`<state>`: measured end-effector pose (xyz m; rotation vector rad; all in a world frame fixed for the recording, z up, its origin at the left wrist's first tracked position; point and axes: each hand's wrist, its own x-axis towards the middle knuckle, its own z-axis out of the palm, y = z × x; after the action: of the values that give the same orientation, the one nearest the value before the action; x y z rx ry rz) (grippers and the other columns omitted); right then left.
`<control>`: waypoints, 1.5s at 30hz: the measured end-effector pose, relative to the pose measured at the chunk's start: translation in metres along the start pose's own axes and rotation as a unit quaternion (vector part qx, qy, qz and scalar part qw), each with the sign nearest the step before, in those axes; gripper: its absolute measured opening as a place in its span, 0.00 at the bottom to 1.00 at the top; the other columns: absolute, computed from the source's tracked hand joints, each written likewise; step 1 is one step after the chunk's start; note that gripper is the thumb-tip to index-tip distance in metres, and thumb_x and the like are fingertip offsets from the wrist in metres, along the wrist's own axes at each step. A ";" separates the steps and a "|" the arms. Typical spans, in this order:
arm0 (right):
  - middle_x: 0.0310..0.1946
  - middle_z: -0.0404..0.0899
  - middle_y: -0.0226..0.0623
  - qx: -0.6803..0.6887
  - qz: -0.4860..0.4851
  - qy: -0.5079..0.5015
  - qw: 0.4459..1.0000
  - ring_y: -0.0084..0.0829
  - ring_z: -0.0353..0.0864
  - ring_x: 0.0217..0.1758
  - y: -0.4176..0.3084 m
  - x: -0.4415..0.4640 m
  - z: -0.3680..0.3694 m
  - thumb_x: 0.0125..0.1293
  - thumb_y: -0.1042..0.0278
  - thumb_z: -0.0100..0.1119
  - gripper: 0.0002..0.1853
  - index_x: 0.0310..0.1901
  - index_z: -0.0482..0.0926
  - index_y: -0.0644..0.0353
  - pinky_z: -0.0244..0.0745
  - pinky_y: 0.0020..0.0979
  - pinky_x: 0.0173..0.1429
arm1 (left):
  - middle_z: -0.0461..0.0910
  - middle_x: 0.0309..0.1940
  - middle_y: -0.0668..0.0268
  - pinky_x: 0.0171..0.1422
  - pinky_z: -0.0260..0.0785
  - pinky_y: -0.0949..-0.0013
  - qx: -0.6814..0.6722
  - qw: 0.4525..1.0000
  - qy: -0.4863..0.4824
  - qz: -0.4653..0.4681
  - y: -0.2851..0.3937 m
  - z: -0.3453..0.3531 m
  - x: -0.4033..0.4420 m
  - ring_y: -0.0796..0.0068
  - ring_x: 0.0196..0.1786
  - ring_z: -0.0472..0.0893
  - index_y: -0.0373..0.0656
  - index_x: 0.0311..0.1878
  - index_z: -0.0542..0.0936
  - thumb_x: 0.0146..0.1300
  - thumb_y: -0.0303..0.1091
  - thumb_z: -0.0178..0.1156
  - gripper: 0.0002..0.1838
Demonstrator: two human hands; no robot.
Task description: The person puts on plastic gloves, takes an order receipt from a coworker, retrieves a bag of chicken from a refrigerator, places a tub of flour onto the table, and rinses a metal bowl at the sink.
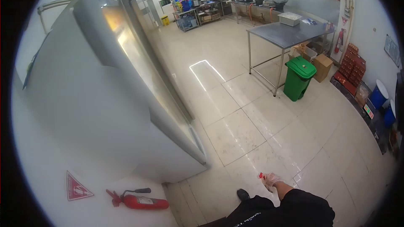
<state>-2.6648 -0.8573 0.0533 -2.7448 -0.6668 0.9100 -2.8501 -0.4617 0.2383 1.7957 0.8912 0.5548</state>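
Observation:
My right hand [271, 180], in a clear plastic glove, reaches out low in front of my body from a black sleeve. Its fingers are closed around a small red object [261, 175], too small to name. Beneath the hand lies the tiled floor [235, 143]. My left hand is out of view. One dark shoe [243, 194] shows beside my black clothing.
A large metal cabinet [126, 113] stands close on the left, above a red fire extinguisher [145, 202]. Ahead right are a green bin [299, 77], a steel table [277, 35] and a cardboard box [322, 67]. Stacked red trays [352, 65] line the right wall.

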 end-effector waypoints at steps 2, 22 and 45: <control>0.44 0.81 0.47 -0.029 -0.030 -0.014 0.999 0.47 0.81 0.46 0.040 0.054 0.020 0.68 0.54 0.38 0.18 0.47 0.78 0.48 0.76 0.42 0.49 | 0.66 0.53 0.63 0.60 0.61 0.65 0.014 1.000 0.003 0.003 0.007 0.005 0.010 0.69 0.55 0.66 0.43 0.55 0.71 0.68 0.53 0.46 0.25; 0.34 0.80 0.49 0.085 -0.010 0.256 0.963 0.47 0.81 0.38 -0.047 0.162 -0.035 0.67 0.47 0.46 0.19 0.45 0.78 0.52 0.74 0.44 0.40 | 0.62 0.65 0.61 0.69 0.58 0.64 0.092 0.820 0.466 -0.320 -0.301 -0.212 -0.324 0.68 0.66 0.63 0.43 0.62 0.69 0.66 0.52 0.49 0.28; 0.36 0.82 0.45 -0.056 -0.087 0.099 0.990 0.36 0.79 0.38 -0.196 0.022 0.023 0.58 0.49 0.55 0.24 0.41 0.81 0.66 0.72 0.38 0.44 | 0.77 0.23 0.62 0.31 0.65 0.67 -0.032 0.707 0.573 -0.413 -0.209 -0.352 -0.486 0.71 0.27 0.76 0.43 0.32 0.78 0.66 0.55 0.49 0.24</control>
<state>-2.7330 -0.6732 0.0813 -2.7701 -0.9254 0.5701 -3.4707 -0.5923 0.1950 0.6102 2.3002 1.0596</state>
